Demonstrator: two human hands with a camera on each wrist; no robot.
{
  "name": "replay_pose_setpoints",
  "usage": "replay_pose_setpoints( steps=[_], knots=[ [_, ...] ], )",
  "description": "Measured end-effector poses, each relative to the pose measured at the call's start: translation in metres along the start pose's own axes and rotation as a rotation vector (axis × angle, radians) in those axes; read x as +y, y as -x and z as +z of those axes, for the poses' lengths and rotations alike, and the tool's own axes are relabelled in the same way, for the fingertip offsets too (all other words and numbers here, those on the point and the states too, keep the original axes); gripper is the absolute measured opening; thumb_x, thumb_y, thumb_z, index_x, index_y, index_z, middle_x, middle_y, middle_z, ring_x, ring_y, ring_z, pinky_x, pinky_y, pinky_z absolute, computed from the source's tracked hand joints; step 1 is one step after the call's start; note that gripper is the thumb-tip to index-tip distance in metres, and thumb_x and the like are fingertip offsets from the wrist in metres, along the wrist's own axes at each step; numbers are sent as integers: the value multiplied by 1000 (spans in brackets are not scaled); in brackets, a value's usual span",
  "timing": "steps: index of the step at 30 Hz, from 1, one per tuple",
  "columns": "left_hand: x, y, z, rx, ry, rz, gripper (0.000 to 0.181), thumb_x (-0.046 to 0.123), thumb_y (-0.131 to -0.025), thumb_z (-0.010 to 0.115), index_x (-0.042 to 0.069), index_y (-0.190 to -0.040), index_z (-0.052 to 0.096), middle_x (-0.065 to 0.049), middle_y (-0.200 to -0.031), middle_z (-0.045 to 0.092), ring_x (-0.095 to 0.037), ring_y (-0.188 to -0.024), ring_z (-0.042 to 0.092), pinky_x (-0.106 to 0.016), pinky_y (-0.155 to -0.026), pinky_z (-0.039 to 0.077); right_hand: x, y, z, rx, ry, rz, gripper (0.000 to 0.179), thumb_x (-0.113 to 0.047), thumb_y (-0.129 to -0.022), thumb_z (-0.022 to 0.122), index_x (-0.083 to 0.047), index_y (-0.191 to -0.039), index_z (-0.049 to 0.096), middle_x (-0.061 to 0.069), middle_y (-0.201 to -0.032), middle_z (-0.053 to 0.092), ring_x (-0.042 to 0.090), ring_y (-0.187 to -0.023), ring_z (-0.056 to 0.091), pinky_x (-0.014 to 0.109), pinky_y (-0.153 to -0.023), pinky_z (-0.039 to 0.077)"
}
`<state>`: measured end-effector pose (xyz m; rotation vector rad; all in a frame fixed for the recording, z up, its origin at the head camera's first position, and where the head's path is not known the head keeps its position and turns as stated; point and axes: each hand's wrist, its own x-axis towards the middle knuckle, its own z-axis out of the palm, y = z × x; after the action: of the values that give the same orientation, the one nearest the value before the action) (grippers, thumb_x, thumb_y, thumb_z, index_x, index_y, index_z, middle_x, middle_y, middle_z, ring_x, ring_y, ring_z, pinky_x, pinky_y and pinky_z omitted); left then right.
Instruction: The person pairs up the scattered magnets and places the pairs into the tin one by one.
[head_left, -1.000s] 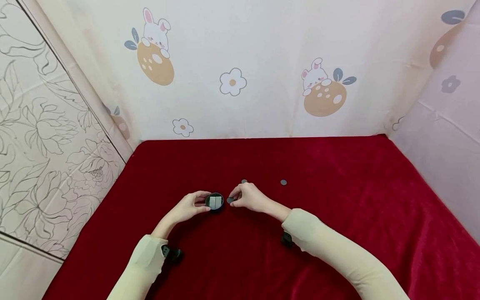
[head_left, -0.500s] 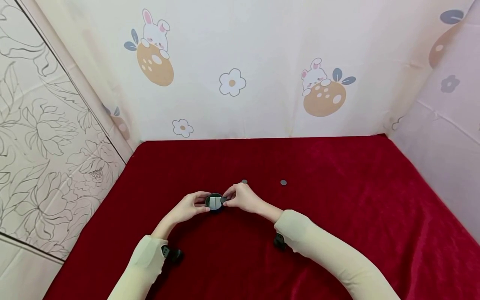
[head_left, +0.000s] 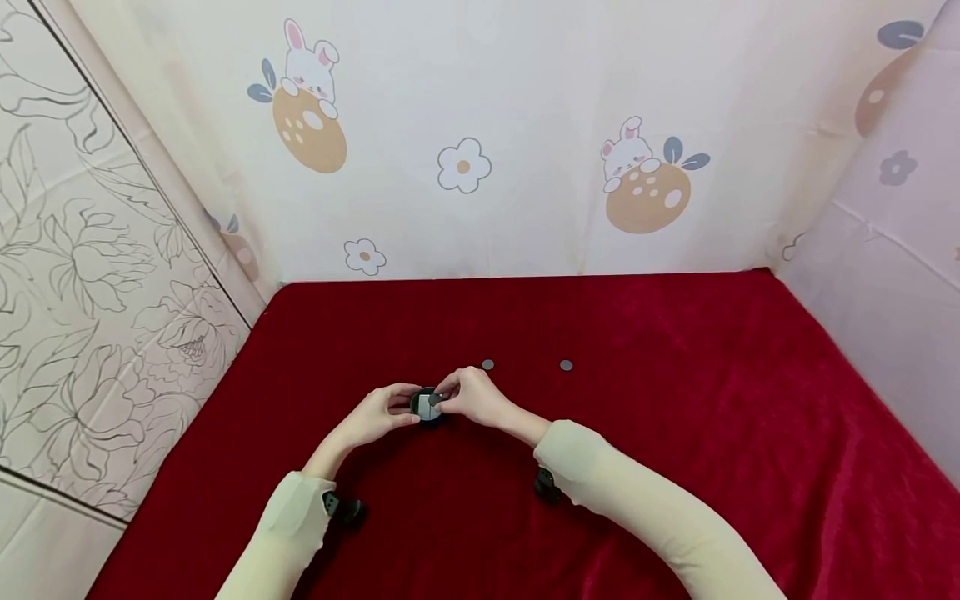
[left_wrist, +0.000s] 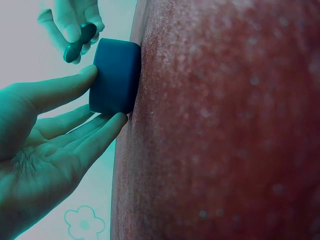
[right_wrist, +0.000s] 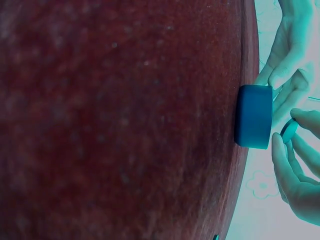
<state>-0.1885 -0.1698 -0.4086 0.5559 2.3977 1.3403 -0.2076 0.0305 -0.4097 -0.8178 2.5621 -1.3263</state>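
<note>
A small round dark container point(head_left: 418, 407) stands on the red cloth, with pale, shiny square pieces inside it. My left hand point(head_left: 377, 414) holds it from the left, thumb on one side and fingers on the other. In the left wrist view the container point(left_wrist: 116, 75) shows smooth, straight side walls. Over its right part my right hand point(head_left: 474, 400) pinches a small dark round disc point(head_left: 436, 400) between thumb and fingers. The disc point(right_wrist: 288, 130) is tilted and just above the container's open top in the right wrist view.
Two more flat grey discs, one point(head_left: 488, 364) just behind my right hand and another point(head_left: 566, 365) farther right, lie on the red cloth point(head_left: 675, 400). A pale curtain point(head_left: 540, 217) with rabbit and flower prints hangs behind the table.
My right hand has moved left with the disc, from beside the container to over its right part. The left hand and the container have stayed in place.
</note>
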Motion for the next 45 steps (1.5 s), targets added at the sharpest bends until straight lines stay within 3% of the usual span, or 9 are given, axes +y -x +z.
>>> replay_pose_setpoints(
  steps=[9, 16, 22, 26, 32, 39, 45],
  knots=[
    [-2, 0, 1, 1, 15, 2, 44, 3, -84, 58, -8, -124, 43, -24, -121, 48, -35, -109, 49, -41, -87, 43, -1, -4, 5, -15, -1, 4, 17, -4, -76, 68, 3, -91, 67, 10, -85, 66, 18, -75, 61, 19, -61, 47],
    [-1, 0, 1, 2, 15, -1, 44, 3, -84, 58, -8, -124, 43, -24, -122, 48, -35, -109, 49, -41, -87, 43, 9, -10, 10, -37, 2, -50, 18, -11, -77, 68, 1, -91, 68, 4, -82, 67, 7, -70, 60, 18, -60, 47],
    [0, 1, 1, 4, 20, -1, 44, 2, -84, 58, -9, -124, 43, -25, -122, 48, -36, -109, 49, -41, -87, 43, 0, -7, 9, -39, -19, 2, 20, -5, -77, 66, 5, -95, 66, 11, -87, 67, 16, -76, 62, 19, -63, 48],
    [0, 1, 1, -1, 21, 8, 44, 2, -84, 58, -9, -124, 42, -26, -121, 47, -36, -108, 49, -41, -86, 43, -3, -2, 1, -51, -30, 6, 21, -6, -78, 65, 4, -97, 65, 12, -91, 66, 18, -78, 62, 17, -62, 47],
    [4, 2, 0, 4, -23, 13, 46, 4, -83, 60, -9, -124, 43, -25, -119, 50, -35, -104, 52, -42, -85, 44, 2, 9, -18, -95, -26, -52, 22, -6, -79, 65, 4, -98, 65, 13, -92, 64, 17, -77, 61, 17, -64, 46],
    [-19, -8, 2, 71, -122, 29, 50, 18, -82, 63, 1, -125, 46, -15, -121, 52, -28, -106, 52, -40, -88, 42, 5, 23, -38, -108, 57, -53, 23, -10, -80, 65, -1, -100, 65, 9, -93, 62, 15, -77, 58, 18, -64, 45],
    [-12, -12, 2, 107, -173, 65, 48, 19, -84, 61, 2, -126, 46, -15, -123, 50, -29, -111, 48, -44, -90, 39, 15, 31, -50, -113, 52, -44, 24, -9, -81, 64, 2, -102, 64, 15, -97, 62, 16, -77, 58, 19, -65, 46]
  ],
)
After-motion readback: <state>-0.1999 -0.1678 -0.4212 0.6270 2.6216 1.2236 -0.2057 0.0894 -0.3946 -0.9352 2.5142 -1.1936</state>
